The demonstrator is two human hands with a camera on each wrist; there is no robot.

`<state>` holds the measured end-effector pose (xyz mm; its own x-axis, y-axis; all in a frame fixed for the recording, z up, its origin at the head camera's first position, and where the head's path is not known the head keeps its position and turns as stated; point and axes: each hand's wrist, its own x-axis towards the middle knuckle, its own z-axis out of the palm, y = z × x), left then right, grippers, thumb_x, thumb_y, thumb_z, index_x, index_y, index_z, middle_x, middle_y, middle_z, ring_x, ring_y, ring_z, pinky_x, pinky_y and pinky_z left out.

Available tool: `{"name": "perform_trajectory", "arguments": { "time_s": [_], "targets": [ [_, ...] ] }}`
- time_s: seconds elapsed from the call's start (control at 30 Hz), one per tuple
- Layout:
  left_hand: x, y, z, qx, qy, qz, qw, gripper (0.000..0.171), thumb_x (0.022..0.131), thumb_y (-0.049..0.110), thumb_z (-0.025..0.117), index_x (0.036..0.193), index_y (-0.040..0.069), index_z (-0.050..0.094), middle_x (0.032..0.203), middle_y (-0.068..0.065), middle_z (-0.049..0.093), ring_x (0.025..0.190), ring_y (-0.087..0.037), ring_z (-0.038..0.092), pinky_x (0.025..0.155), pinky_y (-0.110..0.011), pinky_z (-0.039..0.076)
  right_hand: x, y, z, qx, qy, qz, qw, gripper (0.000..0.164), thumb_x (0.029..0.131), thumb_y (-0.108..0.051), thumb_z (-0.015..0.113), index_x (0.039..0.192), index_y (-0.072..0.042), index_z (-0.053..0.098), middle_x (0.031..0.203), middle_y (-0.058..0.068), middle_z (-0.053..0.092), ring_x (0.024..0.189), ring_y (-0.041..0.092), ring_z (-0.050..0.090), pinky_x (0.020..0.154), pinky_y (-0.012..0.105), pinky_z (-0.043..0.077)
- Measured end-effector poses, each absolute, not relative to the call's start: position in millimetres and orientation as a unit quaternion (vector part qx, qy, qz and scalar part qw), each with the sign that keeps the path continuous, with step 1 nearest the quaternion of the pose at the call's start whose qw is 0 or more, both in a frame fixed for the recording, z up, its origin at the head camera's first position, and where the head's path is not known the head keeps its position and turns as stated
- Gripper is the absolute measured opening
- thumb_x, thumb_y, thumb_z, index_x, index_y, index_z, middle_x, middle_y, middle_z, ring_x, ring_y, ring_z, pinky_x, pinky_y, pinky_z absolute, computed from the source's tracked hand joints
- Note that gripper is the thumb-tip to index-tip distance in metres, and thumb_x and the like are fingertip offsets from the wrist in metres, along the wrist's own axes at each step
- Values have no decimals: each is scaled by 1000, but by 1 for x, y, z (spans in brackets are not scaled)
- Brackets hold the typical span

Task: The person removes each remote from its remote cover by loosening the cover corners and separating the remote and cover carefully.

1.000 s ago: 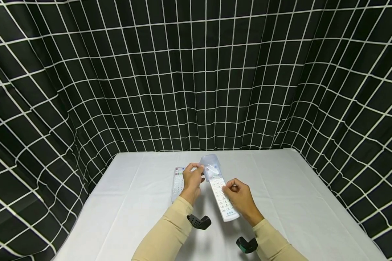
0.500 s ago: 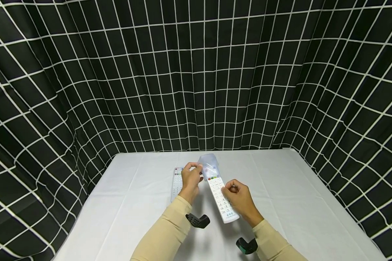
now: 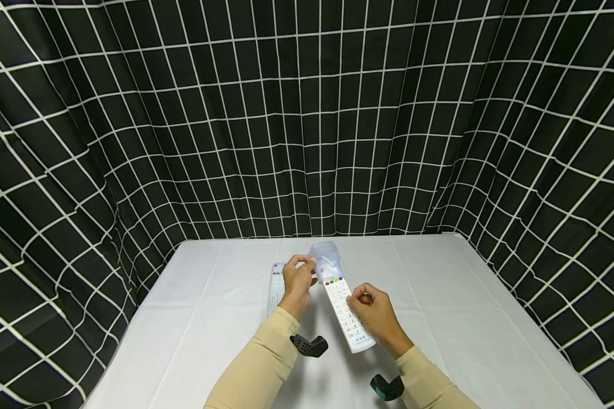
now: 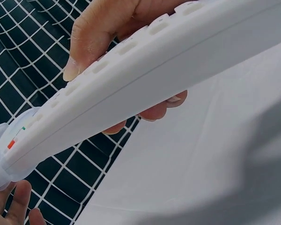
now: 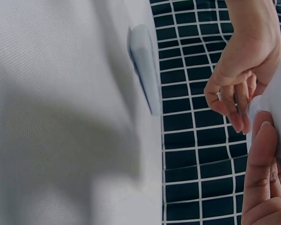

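A white remote control [image 3: 352, 321] is held tilted above the table, its far end inside a clear plastic cover [image 3: 325, 257]. My left hand [image 3: 298, 284] pinches the left edge of the cover between thumb and fingers. Halfway down the remote, my right hand [image 3: 377, 313] grips its right side, thumb on the button face and fingertips [image 4: 154, 111] under it in the left wrist view. A row of coloured buttons shows just outside the cover's mouth. Partly hidden behind my left hand, a second remote control [image 3: 276, 291] lies on the table.
A white cloth covers the table [image 3: 210, 341]. Black curtain [image 3: 307, 125] with a white grid surrounds its back and sides. Black wrist cameras are strapped to both sleeves, the left camera [image 3: 309, 345] close beside the held remote.
The remote has slid slightly out of the cover toward me, and its coloured buttons have come out from under the plastic. Both hands keep their grips.
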<state>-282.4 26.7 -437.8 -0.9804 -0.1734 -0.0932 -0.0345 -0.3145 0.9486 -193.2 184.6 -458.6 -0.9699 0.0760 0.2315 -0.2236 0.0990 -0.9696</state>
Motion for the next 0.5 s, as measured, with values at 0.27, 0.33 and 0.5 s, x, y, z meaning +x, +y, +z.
{"name": "perform_trajectory", "arguments": {
  "time_s": [0.27, 0.33, 0.5],
  "targets": [
    [-283, 26, -438, 98, -581, -807, 45, 4, 86, 4, 66, 87, 6, 63, 83, -12, 60, 70, -20, 60, 65, -37, 47, -188, 184, -454, 46, -734, 671, 98, 10, 87, 6, 65, 84, 4, 55, 70, 14, 61, 57, 18, 56, 49, 25, 46],
    [-282, 26, -438, 99, -579, -808, 44, 4, 87, 4, 66, 88, 6, 63, 83, -12, 60, 69, -19, 60, 65, -36, 47, -184, 183, -447, 49, -732, 673, 92, 10, 87, 7, 64, 84, 5, 55, 70, 14, 61, 56, 18, 56, 49, 25, 46],
    [-283, 26, -439, 101, -572, -813, 41, 4, 87, 5, 66, 88, 5, 62, 82, -11, 61, 71, -21, 60, 67, -39, 48, -179, 183, -439, 55, -727, 680, 81, 10, 87, 8, 62, 83, 6, 54, 70, 15, 61, 56, 18, 56, 49, 24, 46]
  ]
}}
